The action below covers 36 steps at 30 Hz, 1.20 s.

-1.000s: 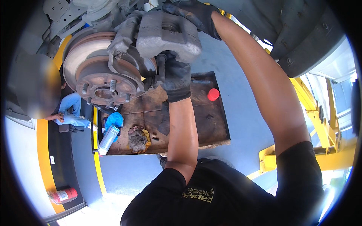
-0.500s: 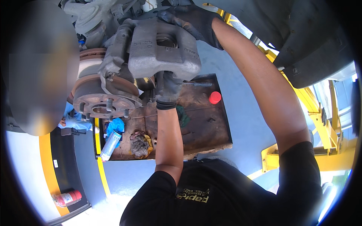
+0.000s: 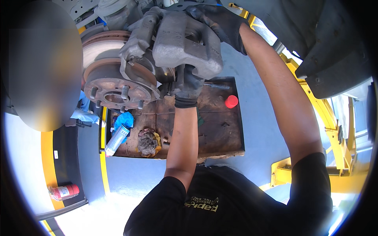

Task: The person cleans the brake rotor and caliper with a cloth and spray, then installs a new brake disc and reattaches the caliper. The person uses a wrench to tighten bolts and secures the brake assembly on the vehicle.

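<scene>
A grey cast brake caliper (image 3: 171, 45) hangs in front of me, beside the rusty brake disc (image 3: 106, 72) with its studded hub. My right hand (image 3: 218, 23), in a black glove, grips the caliper's upper right side with its fingers over the top edge. From below, my left hand (image 3: 189, 84), also gloved in black, reaches up under the caliper and holds it there; its fingertips are hidden behind the metal. Between caliper and disc sits the caliper bracket (image 3: 136, 43).
Below lies a stained, brown-lined tray (image 3: 216, 135) with a red cap (image 3: 231, 101), a spray can (image 3: 117, 140), blue cloth (image 3: 125, 118) and a crumpled rag (image 3: 149, 142). A yellow lift arm (image 3: 281, 173) stands right; a fire extinguisher (image 3: 63, 192) lower left. A person's blue-clothed leg (image 3: 84, 112) shows left.
The whole view has shifted, so things sit higher and more to the right. Against the disc, the caliper has moved slightly right and turned a little, with both hands still on it.
</scene>
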Motion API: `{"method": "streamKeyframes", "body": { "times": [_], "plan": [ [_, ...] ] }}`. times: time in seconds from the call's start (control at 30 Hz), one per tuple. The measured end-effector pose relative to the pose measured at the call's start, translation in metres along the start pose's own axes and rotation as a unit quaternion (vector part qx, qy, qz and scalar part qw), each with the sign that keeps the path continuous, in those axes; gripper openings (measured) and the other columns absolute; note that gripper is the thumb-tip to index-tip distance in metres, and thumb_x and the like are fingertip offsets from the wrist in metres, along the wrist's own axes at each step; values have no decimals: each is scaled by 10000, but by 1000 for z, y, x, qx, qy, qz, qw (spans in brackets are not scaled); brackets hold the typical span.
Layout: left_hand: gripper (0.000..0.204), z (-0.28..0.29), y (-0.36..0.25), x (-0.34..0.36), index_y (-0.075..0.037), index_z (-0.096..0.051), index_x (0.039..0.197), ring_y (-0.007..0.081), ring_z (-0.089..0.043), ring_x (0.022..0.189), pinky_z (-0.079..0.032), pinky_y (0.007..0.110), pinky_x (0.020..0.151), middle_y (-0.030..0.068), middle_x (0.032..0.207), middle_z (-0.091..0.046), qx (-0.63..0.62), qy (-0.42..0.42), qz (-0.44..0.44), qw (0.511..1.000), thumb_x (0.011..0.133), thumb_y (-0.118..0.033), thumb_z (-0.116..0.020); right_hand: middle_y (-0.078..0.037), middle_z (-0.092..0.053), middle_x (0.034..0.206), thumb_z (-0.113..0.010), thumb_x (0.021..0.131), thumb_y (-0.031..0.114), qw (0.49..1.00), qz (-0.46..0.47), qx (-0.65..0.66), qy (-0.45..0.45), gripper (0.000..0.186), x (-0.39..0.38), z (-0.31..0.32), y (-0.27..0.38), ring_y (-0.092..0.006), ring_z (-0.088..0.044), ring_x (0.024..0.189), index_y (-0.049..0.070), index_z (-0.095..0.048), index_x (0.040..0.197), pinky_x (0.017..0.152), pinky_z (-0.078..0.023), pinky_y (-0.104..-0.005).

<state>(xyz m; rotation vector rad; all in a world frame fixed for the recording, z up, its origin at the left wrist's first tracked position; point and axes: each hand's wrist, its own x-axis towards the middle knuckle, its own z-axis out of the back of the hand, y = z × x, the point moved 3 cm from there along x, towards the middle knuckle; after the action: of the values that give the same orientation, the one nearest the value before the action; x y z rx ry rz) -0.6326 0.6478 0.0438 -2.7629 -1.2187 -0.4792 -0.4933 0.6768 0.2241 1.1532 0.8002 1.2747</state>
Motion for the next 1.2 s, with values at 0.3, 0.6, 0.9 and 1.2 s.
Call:
{"method": "streamKeyframes", "body": {
  "times": [0.3,0.6,0.9,1.2],
  "plan": [
    [376,10,4,17,-51,-607,1198,172,-643,1028,-564,314,852,69,1129,-637,-123,119,42,984,946,-321,-678,-150,-585,1382,-389,1064,456,843,134,-521,11,483,-62,0,60,-317,-572,1272,184,-481,1453,1072,-458,-386],
    [404,-44,26,-7,-52,-550,1268,202,-558,1165,-457,345,1005,76,1223,-582,-129,77,-15,989,987,-341,-582,-194,-611,1351,-376,1072,452,999,-21,-27,-25,513,-19,18,4,-341,-559,1276,74,-562,1365,1066,-420,-392],
    [364,-2,8,-17,-45,-599,1225,231,-600,1150,-533,351,947,77,1196,-631,-52,83,-35,995,968,-303,-613,-176,-599,1363,-430,1059,377,977,89,-192,6,453,-49,-2,35,-319,-568,1259,61,-557,1358,1056,-433,-374],
    [572,-21,14,-17,-108,-444,1475,272,-437,1391,-337,503,1172,80,1483,-503,-126,127,7,984,1030,-466,-455,-168,-637,1322,-415,1080,410,955,183,-223,68,473,-48,4,26,-287,-591,1219,45,-582,1329,1034,-431,-366]
  ]
}}
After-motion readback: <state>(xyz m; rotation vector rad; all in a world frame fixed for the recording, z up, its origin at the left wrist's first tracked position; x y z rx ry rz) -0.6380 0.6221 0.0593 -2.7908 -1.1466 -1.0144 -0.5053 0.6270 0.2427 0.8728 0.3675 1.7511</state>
